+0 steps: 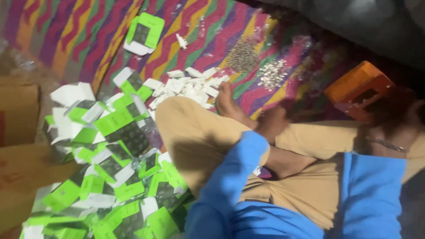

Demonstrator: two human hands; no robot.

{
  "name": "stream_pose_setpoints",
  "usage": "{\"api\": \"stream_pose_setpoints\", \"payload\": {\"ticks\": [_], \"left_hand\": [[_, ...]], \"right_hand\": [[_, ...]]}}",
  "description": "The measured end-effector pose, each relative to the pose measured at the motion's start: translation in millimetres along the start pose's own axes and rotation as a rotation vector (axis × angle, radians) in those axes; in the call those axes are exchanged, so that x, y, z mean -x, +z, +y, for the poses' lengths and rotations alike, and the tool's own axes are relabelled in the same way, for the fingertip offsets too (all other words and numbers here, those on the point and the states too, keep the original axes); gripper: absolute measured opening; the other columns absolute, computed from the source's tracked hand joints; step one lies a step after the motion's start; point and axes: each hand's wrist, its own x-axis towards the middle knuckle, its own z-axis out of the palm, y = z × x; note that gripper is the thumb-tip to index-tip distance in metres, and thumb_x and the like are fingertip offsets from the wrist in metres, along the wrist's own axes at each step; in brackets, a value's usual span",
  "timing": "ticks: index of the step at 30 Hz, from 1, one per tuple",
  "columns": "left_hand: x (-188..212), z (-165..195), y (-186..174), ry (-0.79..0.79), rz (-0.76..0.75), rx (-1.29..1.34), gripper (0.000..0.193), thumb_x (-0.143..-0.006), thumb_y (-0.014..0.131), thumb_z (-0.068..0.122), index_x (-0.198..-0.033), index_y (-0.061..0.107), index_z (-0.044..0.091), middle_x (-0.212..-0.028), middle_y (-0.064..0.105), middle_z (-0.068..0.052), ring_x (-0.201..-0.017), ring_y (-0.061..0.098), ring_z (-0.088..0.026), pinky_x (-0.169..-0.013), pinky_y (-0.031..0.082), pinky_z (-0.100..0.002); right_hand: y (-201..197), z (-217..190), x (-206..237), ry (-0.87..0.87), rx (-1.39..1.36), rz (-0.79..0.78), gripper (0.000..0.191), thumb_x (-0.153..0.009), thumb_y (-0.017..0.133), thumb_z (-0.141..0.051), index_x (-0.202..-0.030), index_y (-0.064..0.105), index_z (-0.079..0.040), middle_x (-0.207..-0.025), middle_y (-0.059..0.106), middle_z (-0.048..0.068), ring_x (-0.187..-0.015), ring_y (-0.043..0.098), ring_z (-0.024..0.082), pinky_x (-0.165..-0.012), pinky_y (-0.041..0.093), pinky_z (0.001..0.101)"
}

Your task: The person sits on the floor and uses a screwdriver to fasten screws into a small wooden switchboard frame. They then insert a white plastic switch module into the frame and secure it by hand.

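I sit cross-legged in tan trousers on a striped, many-coloured mat point(84, 31). My left hand point(272, 124), in a blue sleeve, hovers blurred over my knee beside my bare foot point(226, 101). Its fingers look curled, and whether it holds anything is unclear. My right hand point(392, 118), with a thin bracelet at the wrist, lies dark and blurred against an orange box point(356, 86). A heap of small white pieces point(188, 86) lies just beyond my foot. Further out are two piles of tiny metal parts, one darker point(242, 56) and one lighter point(272, 74).
A big heap of green, white and black cartons point(110, 172) fills the left and bottom left. One more such carton point(145, 33) lies apart at the top. Brown cardboard point(17, 115) sits at the left edge. Dark cloth point(354, 22) covers the top right.
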Motion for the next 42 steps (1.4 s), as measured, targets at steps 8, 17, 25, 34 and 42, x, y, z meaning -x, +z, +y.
{"api": "stream_pose_setpoints", "payload": {"ticks": [8,17,25,34,42], "left_hand": [[11,-26,-31,0.093,0.469,0.485,0.032,-0.088,0.071,0.021,-0.115,0.070,0.005,-0.113,0.072,-0.017,-0.105,0.069,-0.035,-0.090,0.055,-0.042],[43,-172,-187,-0.090,0.582,0.137,0.022,-0.087,0.085,0.029,-0.092,0.077,0.009,-0.095,0.077,-0.010,-0.088,0.075,-0.027,-0.078,0.056,-0.041],[3,-181,-194,-0.277,0.171,-0.082,0.032,-0.070,0.092,0.031,-0.087,0.076,0.010,-0.097,0.073,-0.016,-0.094,0.070,-0.036,-0.084,0.055,-0.048],[-3,-163,-208,-0.290,0.119,-0.173,0.032,-0.070,0.086,0.015,-0.099,0.073,0.012,-0.106,0.072,-0.015,-0.102,0.068,-0.035,-0.087,0.054,-0.049],[65,-230,-236,-0.252,0.660,0.118,0.033,-0.090,0.075,0.023,-0.119,0.070,0.008,-0.114,0.073,-0.015,-0.104,0.069,-0.035,-0.091,0.055,-0.047]], "right_hand": [[56,-2,1,-0.040,0.303,-0.103,0.058,-0.106,0.060,-0.053,-0.149,0.049,-0.016,-0.149,0.056,0.008,-0.139,0.057,0.032,-0.115,0.054,0.0516],[129,46,-15,0.539,0.339,0.190,0.019,-0.107,0.056,-0.031,-0.124,0.060,-0.022,-0.111,0.065,0.003,-0.101,0.068,0.022,-0.082,0.060,0.0444],[157,63,-19,0.700,0.496,0.091,0.025,-0.108,0.046,-0.029,-0.109,0.066,-0.015,-0.093,0.068,0.003,-0.082,0.068,0.020,-0.065,0.058,0.0432],[160,64,-25,0.526,0.568,0.088,0.019,-0.108,0.056,-0.025,-0.119,0.064,-0.012,-0.100,0.067,0.003,-0.088,0.068,0.019,-0.076,0.058,0.0382],[151,66,-22,0.327,0.514,-0.002,0.023,-0.105,0.059,-0.022,-0.125,0.060,-0.011,-0.118,0.065,0.000,-0.105,0.065,0.015,-0.089,0.054,0.0366]]}}
